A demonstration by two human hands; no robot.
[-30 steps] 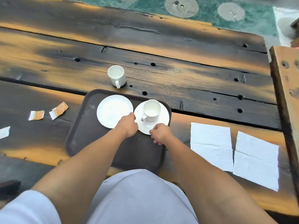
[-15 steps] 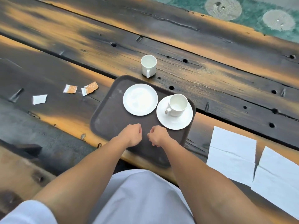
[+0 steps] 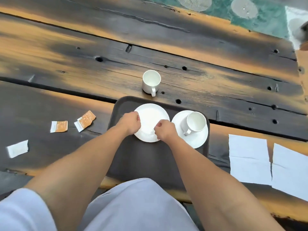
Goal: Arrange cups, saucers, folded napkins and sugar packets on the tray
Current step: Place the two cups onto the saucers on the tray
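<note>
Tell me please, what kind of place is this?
Probably a rustic cafe or patio. A weathered plank table carries a dark serving tray with a white cup on a saucer; sugar packets lie beside it.

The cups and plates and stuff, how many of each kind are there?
White ceramic cups: 2
White round saucers: 2
White paper napkins: 2
Small sugar packets: 4
Dark plastic tray: 1
Total: 11

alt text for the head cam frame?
Both hands, left and right, grip an empty saucer on a dark tray, beside a cup on a saucer. Another cup, sugar packets and napkins lie on the wooden table.
</note>
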